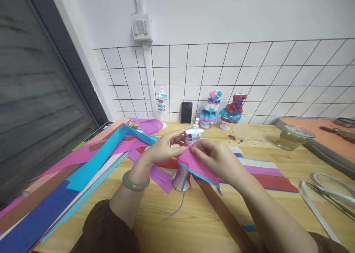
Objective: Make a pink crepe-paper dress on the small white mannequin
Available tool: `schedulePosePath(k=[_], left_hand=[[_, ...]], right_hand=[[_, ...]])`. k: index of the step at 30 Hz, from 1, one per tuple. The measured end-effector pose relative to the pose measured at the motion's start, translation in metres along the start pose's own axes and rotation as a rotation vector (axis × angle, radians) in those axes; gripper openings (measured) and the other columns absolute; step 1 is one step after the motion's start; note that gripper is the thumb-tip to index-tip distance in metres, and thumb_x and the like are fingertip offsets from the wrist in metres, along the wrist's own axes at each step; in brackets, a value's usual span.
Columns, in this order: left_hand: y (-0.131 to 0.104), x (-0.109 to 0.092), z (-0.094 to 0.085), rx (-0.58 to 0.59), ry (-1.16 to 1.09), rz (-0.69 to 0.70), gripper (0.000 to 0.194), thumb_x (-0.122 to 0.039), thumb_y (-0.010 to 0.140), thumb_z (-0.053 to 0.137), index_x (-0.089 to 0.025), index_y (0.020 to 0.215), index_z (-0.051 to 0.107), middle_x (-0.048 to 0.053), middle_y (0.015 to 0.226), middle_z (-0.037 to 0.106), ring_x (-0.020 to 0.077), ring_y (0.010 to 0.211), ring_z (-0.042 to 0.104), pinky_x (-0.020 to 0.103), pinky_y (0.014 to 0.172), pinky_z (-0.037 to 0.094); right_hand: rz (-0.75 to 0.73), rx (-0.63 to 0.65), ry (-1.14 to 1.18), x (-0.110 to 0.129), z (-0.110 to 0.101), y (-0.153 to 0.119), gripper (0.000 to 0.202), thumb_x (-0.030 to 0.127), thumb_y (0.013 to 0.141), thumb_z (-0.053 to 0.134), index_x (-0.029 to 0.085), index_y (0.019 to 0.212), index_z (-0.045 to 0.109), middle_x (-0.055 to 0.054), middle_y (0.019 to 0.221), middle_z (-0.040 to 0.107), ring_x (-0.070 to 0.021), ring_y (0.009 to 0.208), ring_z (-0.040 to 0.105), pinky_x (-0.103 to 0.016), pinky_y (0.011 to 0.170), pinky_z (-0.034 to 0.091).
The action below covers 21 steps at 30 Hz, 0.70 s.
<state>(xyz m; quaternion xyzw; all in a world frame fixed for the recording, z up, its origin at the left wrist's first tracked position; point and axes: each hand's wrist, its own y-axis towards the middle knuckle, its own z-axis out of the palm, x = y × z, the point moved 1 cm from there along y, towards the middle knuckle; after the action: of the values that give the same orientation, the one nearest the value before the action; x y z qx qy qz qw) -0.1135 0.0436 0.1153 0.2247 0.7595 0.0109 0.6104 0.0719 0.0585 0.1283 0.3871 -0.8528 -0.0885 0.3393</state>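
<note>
Two hands are working at one mini dress form point(194, 134), which is standing upright on the wooden table point(149, 227), front and centre. Left hand point(163, 147), with a bangle point(135, 182) on the wrist: fingers are closing about the form's waist, thumb pressing on the top edge of a blue-edged pink piece point(198, 166); fingertips behind the form are hiding. Right hand point(219, 157): thumb and index are pinching the same edge at the waist, just beside the left thumb. Pink piece is draping over a striped flared part point(180, 179) and sloping down toward the right. Thin thread point(179, 210) is trailing below. Brown strip point(227, 216) is running under the right forearm; a turquoise strip point(111, 153) is lying folded on the left pile. At the wall, three dressed forms point(210, 109) are standing, a phone point(186, 112) leaning between the left one and the other two. Glass jar point(294, 138) is sitting far right.
</note>
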Motion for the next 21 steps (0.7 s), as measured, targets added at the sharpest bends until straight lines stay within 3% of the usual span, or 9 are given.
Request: schedulePosePath(k=[14,21], left_hand=[[0.0005,0.0008,0.0009,-0.012,-0.11,-0.018,0.044,-0.025,0.078,0.064,-0.019,0.121,0.054,0.011,0.11,0.065,0.0205,0.1,0.061,0.026,0.075,0.05],[-0.0005,0.0028,-0.0003,-0.015,-0.066,-0.006,0.044,-0.022,0.078,0.064,-0.02,0.121,0.054,0.01,0.114,0.064,0.0213,0.105,0.06,0.027,0.077,0.05]], right_hand=[[-0.05,0.007,0.093,0.004,-0.0072,-0.0024,0.016,0.023,0.088,0.052,0.02,0.086,0.069,-0.003,0.085,0.07,-0.0153,0.073,0.061,-0.025,0.061,0.043],[0.016,0.076,0.109,0.002,-0.0069,-0.0009,0.021,0.026,0.09,0.049,0.019,0.08,0.066,-0.001,0.076,0.067,-0.0136,0.066,0.056,-0.025,0.058,0.04]])
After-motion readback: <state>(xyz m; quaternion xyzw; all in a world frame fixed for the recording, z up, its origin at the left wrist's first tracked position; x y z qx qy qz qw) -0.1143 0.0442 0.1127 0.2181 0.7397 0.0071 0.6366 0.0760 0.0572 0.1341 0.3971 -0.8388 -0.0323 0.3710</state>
